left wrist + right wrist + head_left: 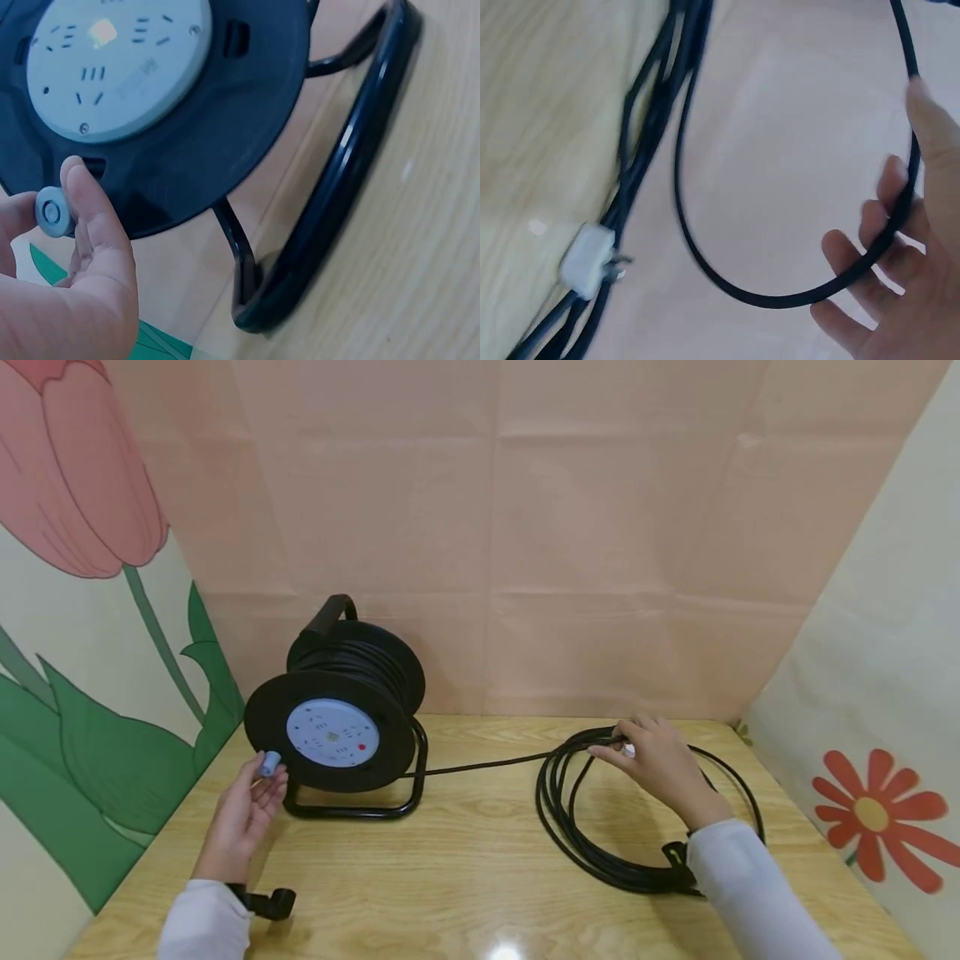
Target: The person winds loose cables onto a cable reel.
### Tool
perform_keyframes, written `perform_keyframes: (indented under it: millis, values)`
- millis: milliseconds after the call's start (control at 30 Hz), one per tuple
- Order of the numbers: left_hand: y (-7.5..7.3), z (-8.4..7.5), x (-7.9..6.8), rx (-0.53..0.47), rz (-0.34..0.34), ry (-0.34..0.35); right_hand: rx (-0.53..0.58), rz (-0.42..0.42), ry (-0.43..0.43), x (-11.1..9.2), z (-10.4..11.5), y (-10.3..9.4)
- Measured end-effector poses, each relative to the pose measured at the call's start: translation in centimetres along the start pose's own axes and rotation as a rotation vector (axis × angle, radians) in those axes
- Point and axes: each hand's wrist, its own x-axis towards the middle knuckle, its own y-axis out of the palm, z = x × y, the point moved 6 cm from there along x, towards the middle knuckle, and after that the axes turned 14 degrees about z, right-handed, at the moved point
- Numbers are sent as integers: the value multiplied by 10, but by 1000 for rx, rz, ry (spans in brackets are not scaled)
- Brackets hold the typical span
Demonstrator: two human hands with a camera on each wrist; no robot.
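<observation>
A black cable reel (pixel 330 731) with a pale blue socket face (pixel 333 732) stands at the left of the table on its tubular frame (pixel 337 165). With thumb and fingers, my left hand (pixel 243 818) pinches the light blue crank knob (pixel 54 212) at the reel's lower left rim. Black cable (pixel 483 767) runs from the reel to a loose coil (pixel 577 852) on the right. Over the coil's far side, my right hand (pixel 663 768) holds a length of cable (pixel 780 301) between thumb and fingers. A white plug (pixel 589 259) lies against the coil's strands.
A wooden table (pixel 465 860) carries everything. Behind it hangs a pink backdrop (pixel 562 568), and printed panels with a tulip (pixel 82 468) and a red flower (pixel 873 818) flank the sides. Wrist-worn camera mounts show on both arms.
</observation>
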Motion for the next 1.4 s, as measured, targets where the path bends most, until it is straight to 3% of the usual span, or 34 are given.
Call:
perform_keyframes:
  millis: [133, 267, 400, 500, 700, 833, 967, 1067, 1233, 1400]
  values:
    - [5, -5, -1, -75, 19, 37, 39, -45, -44, 10, 13, -14]
    - [9, -8, -2, -139, 26, 54, -8, -153, -19, 15, 27, -29]
    - [12, -11, -3, -187, 25, 67, -24, -219, -12, 16, 34, -31]
    - [14, -14, -2, -213, 34, 85, 35, -166, -11, 14, 33, -22]
    - [24, -26, 1, -201, 98, 125, 169, 54, 10, 7, 28, 4]
    - [28, -36, 0, -34, 93, 197, 129, 115, 52, 4, 24, 14]
    - [29, -44, -1, 111, 16, 265, 107, 165, 83, 2, 21, 22]
    - [29, -46, -1, 111, -34, 274, 97, 180, 61, 0, 22, 27]
    - [31, -45, -2, 35, -64, 275, 69, 134, 18, 0, 28, 28]
    - [37, -47, -1, 25, -102, 333, 48, 107, -17, 2, 34, 27]
